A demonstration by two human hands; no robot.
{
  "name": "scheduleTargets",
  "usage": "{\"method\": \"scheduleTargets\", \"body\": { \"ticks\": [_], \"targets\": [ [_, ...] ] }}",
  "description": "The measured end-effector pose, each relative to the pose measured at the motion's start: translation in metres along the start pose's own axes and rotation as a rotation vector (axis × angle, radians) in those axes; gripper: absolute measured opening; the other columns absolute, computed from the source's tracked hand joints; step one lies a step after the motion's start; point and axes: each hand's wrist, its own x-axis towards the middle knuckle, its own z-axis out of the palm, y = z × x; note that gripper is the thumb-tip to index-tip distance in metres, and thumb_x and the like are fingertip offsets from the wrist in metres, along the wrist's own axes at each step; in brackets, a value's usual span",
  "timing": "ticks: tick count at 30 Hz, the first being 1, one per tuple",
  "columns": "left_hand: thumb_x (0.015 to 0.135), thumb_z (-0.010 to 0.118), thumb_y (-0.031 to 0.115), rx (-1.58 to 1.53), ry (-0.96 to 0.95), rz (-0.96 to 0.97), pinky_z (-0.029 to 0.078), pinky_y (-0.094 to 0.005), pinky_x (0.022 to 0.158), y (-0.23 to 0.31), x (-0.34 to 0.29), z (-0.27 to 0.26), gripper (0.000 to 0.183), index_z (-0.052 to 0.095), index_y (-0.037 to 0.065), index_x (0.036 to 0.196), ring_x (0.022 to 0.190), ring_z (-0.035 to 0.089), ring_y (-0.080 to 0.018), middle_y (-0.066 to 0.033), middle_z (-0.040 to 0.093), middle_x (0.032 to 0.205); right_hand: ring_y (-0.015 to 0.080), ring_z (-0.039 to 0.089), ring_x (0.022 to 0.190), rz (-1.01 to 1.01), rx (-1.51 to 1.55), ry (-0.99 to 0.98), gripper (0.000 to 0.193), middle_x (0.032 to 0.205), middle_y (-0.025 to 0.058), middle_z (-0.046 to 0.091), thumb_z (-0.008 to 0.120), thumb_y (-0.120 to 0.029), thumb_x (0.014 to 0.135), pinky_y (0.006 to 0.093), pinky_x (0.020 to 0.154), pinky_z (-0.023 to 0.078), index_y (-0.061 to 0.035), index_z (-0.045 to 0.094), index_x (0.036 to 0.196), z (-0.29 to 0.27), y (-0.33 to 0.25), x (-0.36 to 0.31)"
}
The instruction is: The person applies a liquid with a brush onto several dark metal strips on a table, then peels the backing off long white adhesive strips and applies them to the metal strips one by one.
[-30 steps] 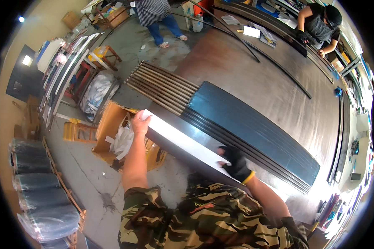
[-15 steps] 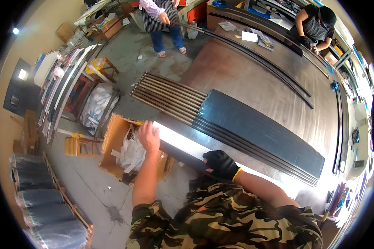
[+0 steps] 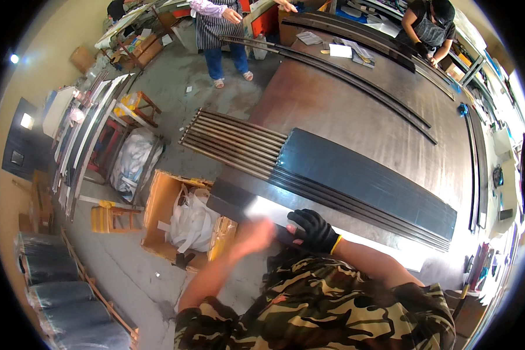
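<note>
My left hand (image 3: pixel 258 234), bare and smeared by motion, is at the left end of a long white strip (image 3: pixel 281 213); its fingers appear closed on that end, which is blurred too. Beneath the strip, a dark flat panel (image 3: pixel 224 201) shows bare at its left end along the table's near edge. My right hand (image 3: pixel 313 231), in a black glove with a yellow cuff, is curled over the strip farther right, thumb at the near side. Just beyond lie dark bars (image 3: pixel 356 217) side by side and a wide dark blue-grey sheet (image 3: pixel 361 175).
Brownish rods (image 3: pixel 236 137) overhang the left edge of the metal table (image 3: pixel 332 111). A cardboard box (image 3: pixel 157 219) with white plastic stands on the floor at left. Two long dark bars (image 3: pixel 361 87) cross the table. One person (image 3: pixel 216 29) stands far left; another (image 3: pixel 429 29) works far right.
My left hand has drawn the strip's left end rightward and nearer, uncovering the dark panel. My right hand has barely moved. The far-left person's hand has come off the long bars.
</note>
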Motion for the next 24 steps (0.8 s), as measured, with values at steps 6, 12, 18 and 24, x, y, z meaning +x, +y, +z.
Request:
{"method": "scheduleTargets", "body": {
  "ticks": [6,12,18,24],
  "targets": [
    [0.095,0.059,0.027,-1.142,-0.165,0.323,0.051,-0.0335,0.081,0.038,0.019,0.038,0.024,0.063,0.004,0.103,0.091,0.065,-0.0152,-0.0081,0.068,0.093,0.0271,0.060,0.107,0.415,0.773,-0.115,0.036,0.117,0.0123,0.062,0.067,-0.012,0.079,0.0390,0.089,0.049,-0.0053,0.062,0.114,0.012,-0.001,-0.007],
    [0.085,0.068,0.016,0.084,0.835,0.259,0.048,-0.0447,0.089,0.011,0.028,0.072,0.023,0.062,0.002,0.102,0.104,0.056,-0.0361,-0.0144,0.060,0.110,0.0286,0.055,0.116,0.091,0.008,-0.033,0.023,0.122,0.0074,0.061,0.066,-0.015,0.080,0.0404,0.094,0.045,-0.0119,0.065,0.102,-0.027,-0.025,-0.053],
    [0.080,0.072,0.021,0.254,0.892,0.153,0.046,-0.0473,0.086,0.034,0.053,0.088,0.026,0.062,0.003,0.095,0.102,0.055,-0.0357,-0.0140,0.059,0.104,0.0290,0.057,0.111,0.661,-0.477,0.067,0.029,0.122,0.0073,0.061,0.062,-0.017,0.086,0.0396,0.097,0.045,-0.0106,0.065,0.114,-0.100,-0.073,-0.327],
    [0.083,0.069,0.021,0.362,0.778,-0.142,0.045,-0.0478,0.092,0.041,0.051,0.099,0.028,0.061,0.001,0.101,0.109,0.052,-0.0375,-0.0169,0.055,0.117,0.0371,0.066,0.088,2.286,-0.678,-0.060,0.028,0.112,0.0187,0.067,0.049,-0.012,0.090,0.0455,0.082,0.052,-0.0025,0.066,0.109,-0.159,-0.431,-0.816]
  ]
}}
